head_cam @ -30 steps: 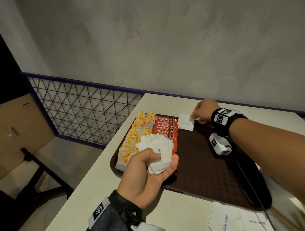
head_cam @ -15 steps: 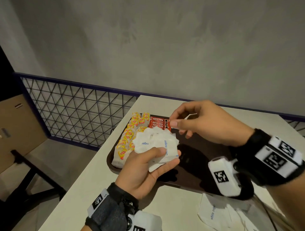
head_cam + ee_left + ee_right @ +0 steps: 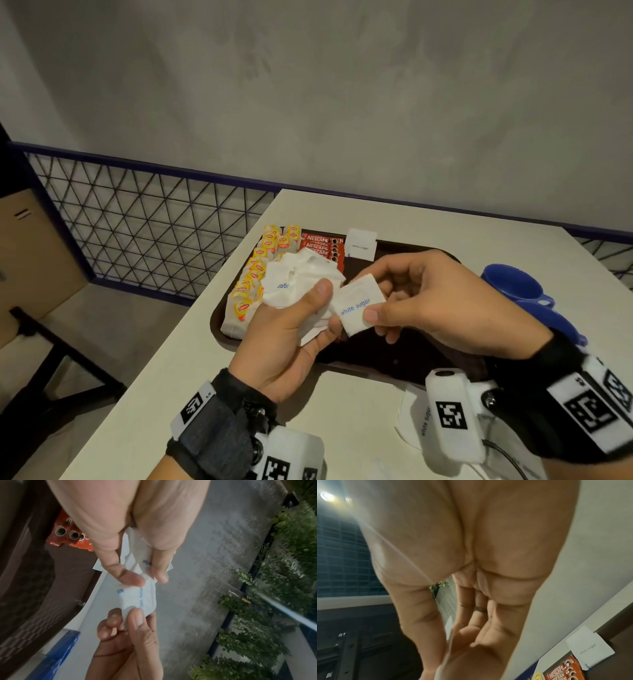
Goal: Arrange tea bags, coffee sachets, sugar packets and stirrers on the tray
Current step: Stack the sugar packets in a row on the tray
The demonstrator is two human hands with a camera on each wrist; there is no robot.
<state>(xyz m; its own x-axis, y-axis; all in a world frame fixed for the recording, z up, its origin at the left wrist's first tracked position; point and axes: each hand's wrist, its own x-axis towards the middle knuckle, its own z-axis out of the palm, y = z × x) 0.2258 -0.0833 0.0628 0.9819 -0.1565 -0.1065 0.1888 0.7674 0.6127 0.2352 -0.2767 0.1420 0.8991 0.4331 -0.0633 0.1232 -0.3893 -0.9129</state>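
Above the brown tray point(image 3: 404, 356), the left hand point(image 3: 291, 339) clutches a loose bunch of sugar packets point(image 3: 298, 284) while the right hand point(image 3: 435, 308) pinches one packet point(image 3: 356, 308) free. Pulling it sideways could drag neighbours out, scattering them over the coffee sachets point(image 3: 320, 245).

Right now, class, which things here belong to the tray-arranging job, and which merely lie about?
Job: tray; tea bags; coffee sachets; placed sugar packet; bundle in left hand; packet pinched by right hand.

Lying about: blue cup; mesh railing.

Grey plaster wall point(image 3: 342, 85); purple-railed mesh fence point(image 3: 137, 219); off-white table point(image 3: 205, 377); cardboard box point(image 3: 30, 250) left; green hedge point(image 3: 283, 574).
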